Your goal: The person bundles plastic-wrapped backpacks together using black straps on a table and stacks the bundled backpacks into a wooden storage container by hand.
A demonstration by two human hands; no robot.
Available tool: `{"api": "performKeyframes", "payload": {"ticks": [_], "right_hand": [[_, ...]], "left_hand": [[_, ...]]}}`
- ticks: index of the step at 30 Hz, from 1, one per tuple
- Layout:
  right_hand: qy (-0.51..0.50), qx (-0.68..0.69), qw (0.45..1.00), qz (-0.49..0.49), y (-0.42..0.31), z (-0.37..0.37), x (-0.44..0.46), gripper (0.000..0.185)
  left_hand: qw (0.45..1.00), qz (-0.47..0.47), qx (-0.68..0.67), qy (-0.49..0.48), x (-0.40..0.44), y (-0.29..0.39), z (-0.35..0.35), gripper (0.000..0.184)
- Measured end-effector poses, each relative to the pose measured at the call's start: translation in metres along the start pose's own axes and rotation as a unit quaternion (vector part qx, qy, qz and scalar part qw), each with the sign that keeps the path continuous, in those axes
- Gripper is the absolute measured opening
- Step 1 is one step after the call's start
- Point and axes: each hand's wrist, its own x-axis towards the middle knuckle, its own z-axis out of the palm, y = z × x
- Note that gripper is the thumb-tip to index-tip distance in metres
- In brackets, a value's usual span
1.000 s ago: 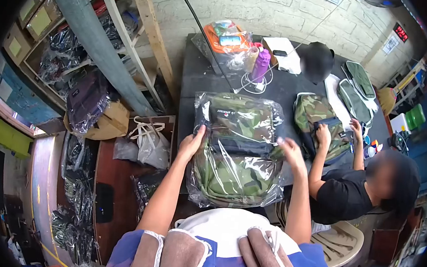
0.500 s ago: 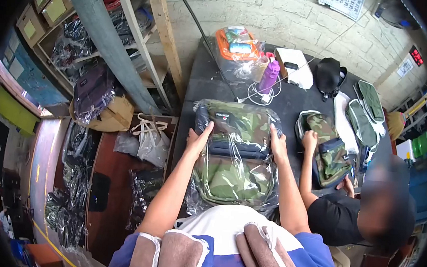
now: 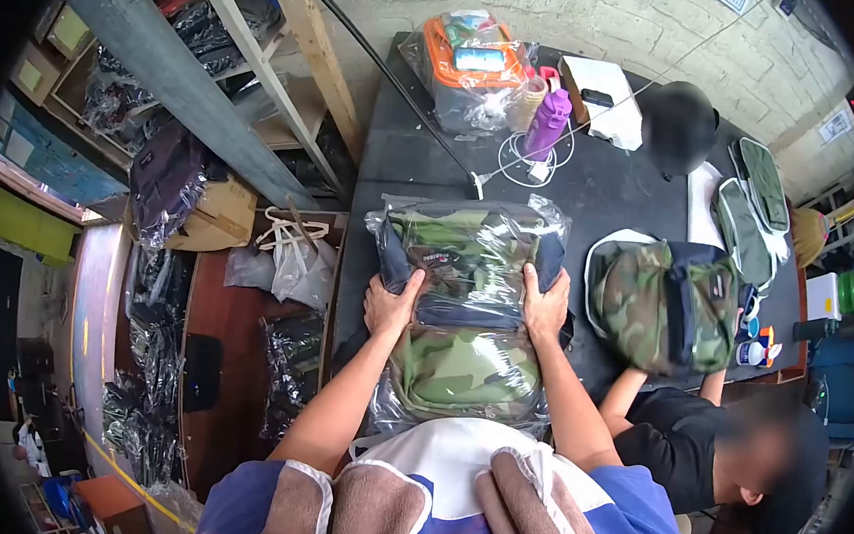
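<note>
A camouflage backpack [image 3: 469,371] in a clear plastic bag lies on the black table in front of my body. It has a dark band across its middle and a small label near the top. My left hand [image 3: 390,306] grips its left side, thumb on top and fingers curled round the edge. On the opposite edge, my right hand [image 3: 544,304] holds it the same way. The plastic [image 3: 472,210] bunches and shines at the upper end, and dark side parts of the backpack bulge up beside both hands.
To my right, a co-worker [image 3: 674,442] handles another camouflage backpack [image 3: 645,304]. Farther back stand a purple bottle [image 3: 549,124], an orange-lidded tub [image 3: 467,79], a white cable and a black cap [image 3: 680,131]. Green bag pieces [image 3: 745,237] lie at the right; plastic-wrapped goods [image 3: 145,345] fill the left.
My hands have pushed inward on the backpack's sides, and its upper part now looks narrower and bunched. The co-worker's backpack has been turned and now shows a wider camouflage face.
</note>
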Motion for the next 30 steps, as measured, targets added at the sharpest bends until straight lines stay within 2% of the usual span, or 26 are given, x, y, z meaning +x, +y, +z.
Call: {"api": "performKeyframes", "payload": {"ticks": [3,7,12,16,21,22,25,27,29,30], "right_hand": [[0.022,-0.009,1.0,-0.002,0.013,0.012,0.004,0.092],[0.023,-0.004,1.0,0.003,0.026,0.022,0.009,0.092],[0.046,0.015,0.999,-0.016,0.047,0.039,0.014,0.088],[0.053,0.019,0.998,-0.017,0.06,0.049,0.016,0.087],[0.081,0.06,0.994,-0.053,0.061,0.053,0.016,0.08],[0.133,0.046,0.986,-0.091,0.062,0.062,0.019,0.075],[0.095,0.058,0.99,-0.083,0.065,0.058,0.022,0.075],[0.134,0.034,0.984,-0.113,0.08,0.068,0.024,0.073],[0.108,0.028,0.989,-0.095,0.065,0.057,0.022,0.07],[0.003,0.09,0.996,-0.023,0.05,0.037,0.02,0.073]], "left_hand": [[0.999,0.019,0.017,0.036,0.001,-0.002,0.006,0.115],[0.999,0.023,0.028,0.025,0.011,-0.01,0.017,0.112],[0.992,0.083,0.026,0.093,0.02,-0.029,0.037,0.105],[0.991,0.064,0.049,0.103,0.023,-0.037,0.049,0.1],[0.977,0.109,0.071,0.169,0.027,-0.056,0.066,0.101],[0.977,0.108,0.073,0.167,0.029,-0.06,0.069,0.101],[0.969,0.129,0.089,0.19,0.031,-0.065,0.075,0.101],[0.973,0.125,0.076,0.18,0.03,-0.057,0.07,0.1],[0.979,0.116,0.068,0.153,0.023,-0.044,0.056,0.101],[0.991,0.087,0.046,0.095,0.028,-0.038,0.048,0.101]]}}
